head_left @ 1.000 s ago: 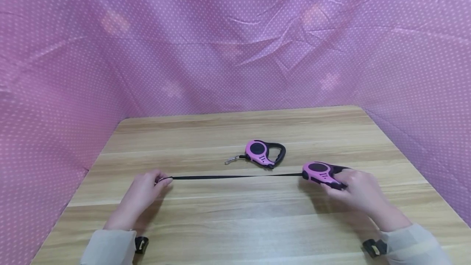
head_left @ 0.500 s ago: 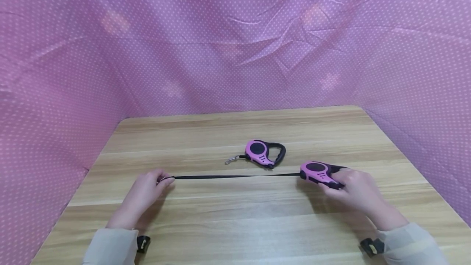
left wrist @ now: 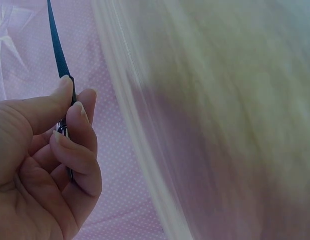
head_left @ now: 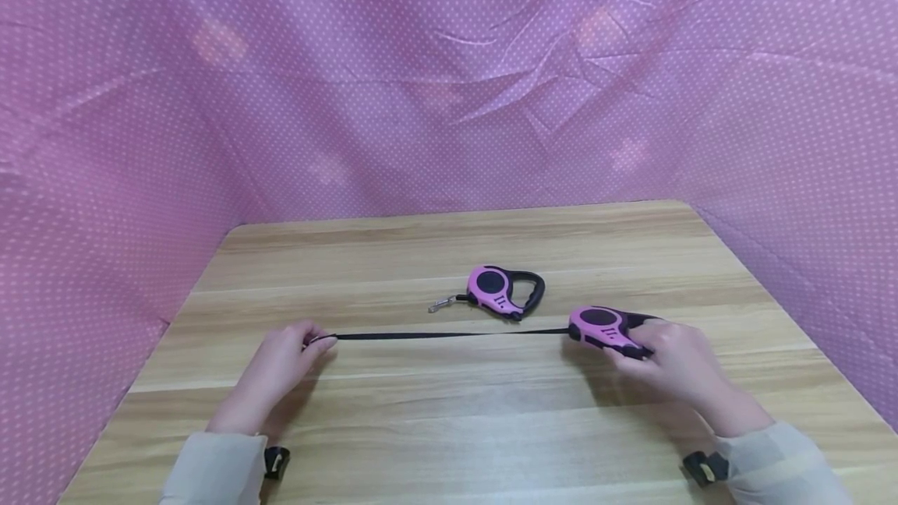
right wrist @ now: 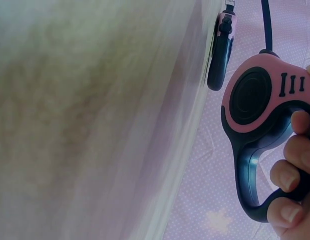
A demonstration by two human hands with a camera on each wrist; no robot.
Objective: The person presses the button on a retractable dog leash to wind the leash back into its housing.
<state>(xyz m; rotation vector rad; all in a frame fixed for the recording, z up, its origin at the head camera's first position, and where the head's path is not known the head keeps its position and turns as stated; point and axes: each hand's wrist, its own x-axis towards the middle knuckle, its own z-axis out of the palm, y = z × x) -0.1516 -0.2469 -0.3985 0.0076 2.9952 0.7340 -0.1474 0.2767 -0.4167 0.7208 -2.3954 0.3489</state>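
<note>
My right hand [head_left: 677, 357] grips the black loop handle of a pink and black retractable dog leash [head_left: 599, 326]; its fingers [right wrist: 285, 175] curl through the loop in the right wrist view. From the casing a black strap [head_left: 421, 336] runs left across the table, stretched nearly straight. At the far end my left hand [head_left: 281, 357] pinches the strap and its metal clip [left wrist: 63, 127] between thumb and fingers, which partly hide the clip. A second matching leash [head_left: 491, 291] lies behind the strap, its silver hook [head_left: 442, 304] pointing left.
Both hands work over a wood-grain table [head_left: 449, 427]. Pink dotted cloth [head_left: 449, 100] hangs behind and at both sides. Dark wrist devices show at the left cuff [head_left: 277, 462] and the right cuff [head_left: 705, 468].
Both hands have drifted slightly inward, the left to the right and the right to the left. The strap between them is a little shorter. The second leash has not moved.
</note>
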